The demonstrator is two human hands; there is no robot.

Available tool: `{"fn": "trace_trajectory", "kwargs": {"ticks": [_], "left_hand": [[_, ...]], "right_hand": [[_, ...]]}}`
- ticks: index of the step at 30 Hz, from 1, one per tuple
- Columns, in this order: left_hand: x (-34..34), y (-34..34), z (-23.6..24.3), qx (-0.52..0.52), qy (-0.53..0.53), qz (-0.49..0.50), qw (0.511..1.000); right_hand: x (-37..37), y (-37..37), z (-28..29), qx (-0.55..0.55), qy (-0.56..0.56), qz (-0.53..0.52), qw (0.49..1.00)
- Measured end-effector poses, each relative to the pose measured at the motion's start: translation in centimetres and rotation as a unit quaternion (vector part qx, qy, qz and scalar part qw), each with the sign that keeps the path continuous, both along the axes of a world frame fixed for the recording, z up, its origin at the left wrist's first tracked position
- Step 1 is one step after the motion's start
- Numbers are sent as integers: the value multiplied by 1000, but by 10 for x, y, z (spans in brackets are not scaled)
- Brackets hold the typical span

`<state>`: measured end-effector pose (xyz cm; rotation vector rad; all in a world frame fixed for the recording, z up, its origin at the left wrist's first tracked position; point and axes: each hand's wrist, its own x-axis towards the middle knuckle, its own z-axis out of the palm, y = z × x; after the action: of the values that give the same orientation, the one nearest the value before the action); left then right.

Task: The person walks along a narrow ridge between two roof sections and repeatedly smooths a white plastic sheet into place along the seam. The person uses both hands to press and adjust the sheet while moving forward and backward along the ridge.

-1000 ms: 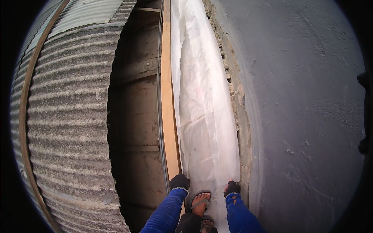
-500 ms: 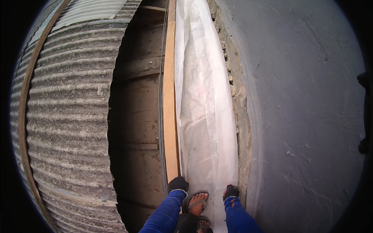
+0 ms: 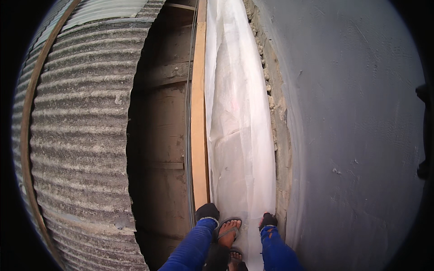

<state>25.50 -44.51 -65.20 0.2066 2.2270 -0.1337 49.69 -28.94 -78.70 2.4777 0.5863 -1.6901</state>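
Note:
My left hand (image 3: pixel 207 212), in a dark glove below a blue sleeve, is on the lower part of the pale wooden batten (image 3: pixel 198 135); its fingers are hidden. My right hand (image 3: pixel 267 220), also dark-gloved with bare fingertips, is curled at the right edge of the long white translucent sheet (image 3: pixel 235 149), which lies in a narrow strip beside the batten. My sandalled foot (image 3: pixel 229 231) stands on the sheet between my hands, with the other behind it.
On the left is a corrugated roof (image 3: pixel 81 135) with a wooden strip (image 3: pixel 28 135), then a dark open gap (image 3: pixel 160 126) with crosspieces. Wires (image 3: pixel 187 135) run along the batten. Rough crumbly masonry (image 3: pixel 280 131) borders a smooth grey surface (image 3: pixel 352 126) on the right.
The view has shifted slightly. Both hands stay at about the same places, my right hand a little left of where it was a second ago. The sheet and batten look unchanged.

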Motion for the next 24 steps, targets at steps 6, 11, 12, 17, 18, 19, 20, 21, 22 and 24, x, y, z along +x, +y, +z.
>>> {"fn": "trace_trajectory", "kwargs": {"ticks": [6, 11, 12, 17, 18, 19, 20, 21, 22, 24], "left_hand": [[14, -20, -22, 38, 50, -24, 998], [28, -32, -1, 87, 48, 20, 995], [34, -38, 12, 92, 41, 39, 994], [80, -112, 97, 83, -77, 81, 990], [93, -132, 119, 65, -90, 102, 989], [101, -152, 139, 34, -139, 78, 987], [112, -174, 166, 8, -169, 98, 981], [119, -195, 191, -41, -200, 114, 972], [127, -216, 220, -36, -198, 101, 974], [139, -247, 276, -74, -216, 126, 965]], "right_hand": [[-8, 2, 20, 25, -4, 1, 1000], [-1, -4, 38, 54, 67, -23, 996], [2, -7, 45, 37, 80, -44, 995], [25, -32, 118, -28, 95, 21, 995], [27, -35, 139, -40, 73, 86, 993], [26, -38, 163, -29, 105, 131, 985], [25, -40, 192, -17, 97, 213, 972], [22, -38, 224, -8, 103, 290, 952], [16, -32, 256, 16, 114, 361, 926], [0, -18, 331, 56, 113, 514, 848]]}}
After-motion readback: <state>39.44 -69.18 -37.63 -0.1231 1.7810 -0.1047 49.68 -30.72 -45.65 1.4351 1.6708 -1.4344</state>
